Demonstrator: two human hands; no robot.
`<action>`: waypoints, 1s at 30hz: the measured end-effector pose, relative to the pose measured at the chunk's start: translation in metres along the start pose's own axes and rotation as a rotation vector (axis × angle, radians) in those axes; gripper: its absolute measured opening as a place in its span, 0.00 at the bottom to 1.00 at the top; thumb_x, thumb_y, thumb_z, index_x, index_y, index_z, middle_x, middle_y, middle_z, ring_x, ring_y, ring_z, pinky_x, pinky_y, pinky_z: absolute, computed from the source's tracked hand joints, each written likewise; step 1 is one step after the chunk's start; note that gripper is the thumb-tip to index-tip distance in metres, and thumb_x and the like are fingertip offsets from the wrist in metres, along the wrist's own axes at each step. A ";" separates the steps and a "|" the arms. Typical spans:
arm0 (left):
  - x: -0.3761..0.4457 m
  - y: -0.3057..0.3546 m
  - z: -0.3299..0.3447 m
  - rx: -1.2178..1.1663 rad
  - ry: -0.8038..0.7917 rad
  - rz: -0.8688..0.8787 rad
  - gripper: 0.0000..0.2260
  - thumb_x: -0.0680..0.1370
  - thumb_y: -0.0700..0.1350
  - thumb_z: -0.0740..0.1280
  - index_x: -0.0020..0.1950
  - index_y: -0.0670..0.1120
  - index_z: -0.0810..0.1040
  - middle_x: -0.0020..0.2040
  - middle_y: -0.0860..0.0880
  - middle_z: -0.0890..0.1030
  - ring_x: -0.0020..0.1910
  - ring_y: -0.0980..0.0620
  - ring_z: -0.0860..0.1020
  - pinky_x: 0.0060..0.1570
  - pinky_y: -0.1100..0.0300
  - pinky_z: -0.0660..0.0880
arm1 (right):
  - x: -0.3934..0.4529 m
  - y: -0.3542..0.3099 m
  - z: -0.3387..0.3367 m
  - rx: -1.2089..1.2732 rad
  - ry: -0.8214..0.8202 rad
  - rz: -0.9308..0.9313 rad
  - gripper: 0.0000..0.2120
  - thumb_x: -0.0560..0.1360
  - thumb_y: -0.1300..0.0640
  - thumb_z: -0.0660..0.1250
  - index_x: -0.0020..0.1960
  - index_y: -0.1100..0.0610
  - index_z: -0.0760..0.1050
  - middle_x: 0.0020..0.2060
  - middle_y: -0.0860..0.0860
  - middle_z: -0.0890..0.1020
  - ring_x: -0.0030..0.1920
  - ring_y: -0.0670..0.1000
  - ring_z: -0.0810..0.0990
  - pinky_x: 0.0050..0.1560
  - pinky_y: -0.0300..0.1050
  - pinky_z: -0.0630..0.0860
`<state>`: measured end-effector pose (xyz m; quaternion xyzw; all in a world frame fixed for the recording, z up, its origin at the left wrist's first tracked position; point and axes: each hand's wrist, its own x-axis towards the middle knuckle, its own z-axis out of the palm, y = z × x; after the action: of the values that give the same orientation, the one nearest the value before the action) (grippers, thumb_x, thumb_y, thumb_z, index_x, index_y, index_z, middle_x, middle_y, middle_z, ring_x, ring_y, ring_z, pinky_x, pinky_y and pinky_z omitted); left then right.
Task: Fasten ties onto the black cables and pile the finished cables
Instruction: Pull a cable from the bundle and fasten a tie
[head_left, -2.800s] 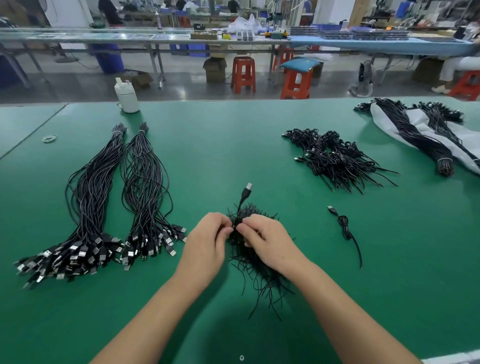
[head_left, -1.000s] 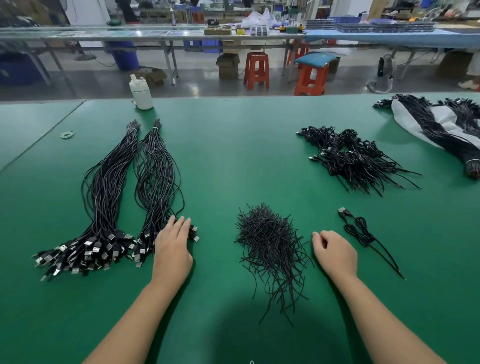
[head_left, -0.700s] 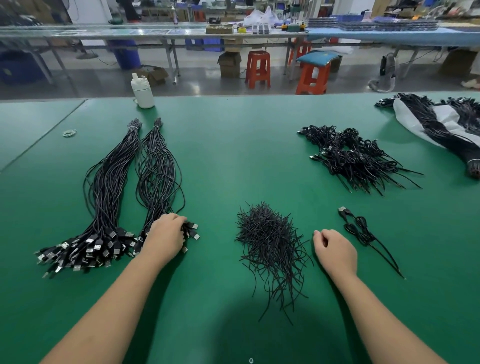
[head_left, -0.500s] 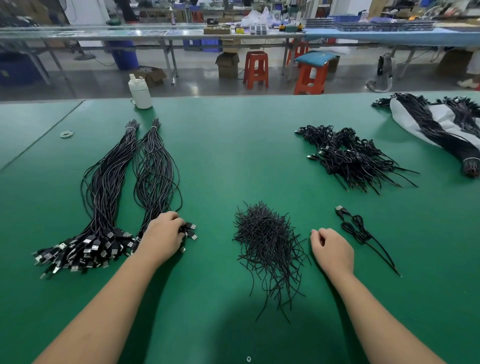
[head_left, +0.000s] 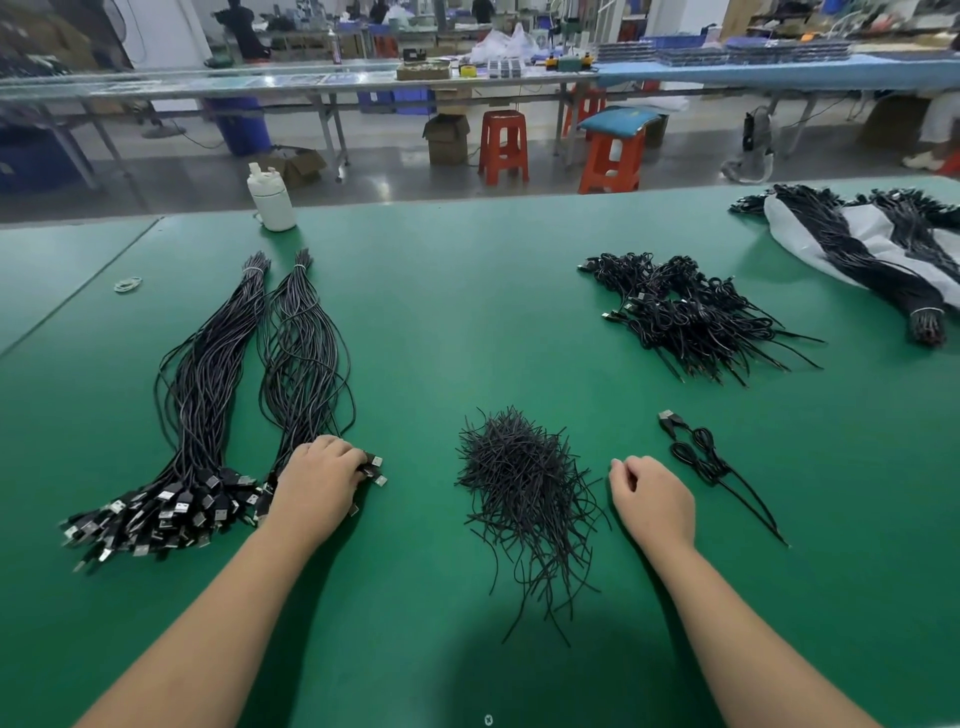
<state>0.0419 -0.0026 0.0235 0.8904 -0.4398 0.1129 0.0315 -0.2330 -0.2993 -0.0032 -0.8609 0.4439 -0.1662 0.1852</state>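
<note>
Two long bundles of black cables lie on the green table at the left, the left bundle (head_left: 200, 405) and the right bundle (head_left: 304, 358), with their USB plugs towards me. My left hand (head_left: 319, 480) lies over the plug end of the right bundle, fingers curled onto the plugs. A heap of black ties (head_left: 524, 488) sits in the middle. My right hand (head_left: 652, 499) rests loosely curled on the table beside the heap, holding nothing. One coiled, tied cable (head_left: 701, 457) lies just right of that hand. A pile of finished cables (head_left: 685, 314) is at the back right.
A white bottle (head_left: 271, 200) stands at the table's far edge. A rubber band (head_left: 128, 284) lies at the far left. More cable bundles on a white bag (head_left: 878, 244) fill the far right corner. Stools and benches stand beyond the table.
Both hands left the tie heap and a tied cable now lies at the right. My left hand went to the right bundle's plugs and curled its fingers there. My right hand stayed still.
</note>
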 end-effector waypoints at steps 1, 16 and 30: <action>0.000 0.001 -0.002 -0.015 0.020 -0.004 0.06 0.71 0.40 0.77 0.47 0.44 0.85 0.44 0.47 0.84 0.47 0.43 0.81 0.47 0.50 0.77 | 0.000 0.000 0.000 0.003 0.001 -0.002 0.21 0.81 0.51 0.60 0.31 0.56 0.65 0.28 0.49 0.69 0.26 0.48 0.63 0.27 0.42 0.60; -0.015 0.093 -0.072 -0.986 -0.347 -0.064 0.05 0.80 0.43 0.68 0.45 0.49 0.81 0.39 0.51 0.85 0.36 0.60 0.83 0.34 0.70 0.72 | 0.003 -0.003 -0.005 0.148 0.002 0.071 0.20 0.82 0.49 0.57 0.33 0.55 0.65 0.30 0.49 0.71 0.29 0.48 0.67 0.30 0.42 0.62; 0.003 0.109 -0.109 -1.592 0.043 -0.252 0.07 0.75 0.48 0.70 0.45 0.45 0.84 0.40 0.48 0.85 0.38 0.57 0.79 0.42 0.66 0.75 | -0.071 -0.155 -0.045 0.787 -0.522 -0.456 0.15 0.84 0.51 0.56 0.46 0.49 0.79 0.47 0.51 0.80 0.53 0.48 0.76 0.61 0.48 0.71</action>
<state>-0.0609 -0.0547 0.1254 0.6412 -0.2839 -0.2217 0.6775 -0.1837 -0.1650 0.1003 -0.8137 0.0885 -0.1362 0.5581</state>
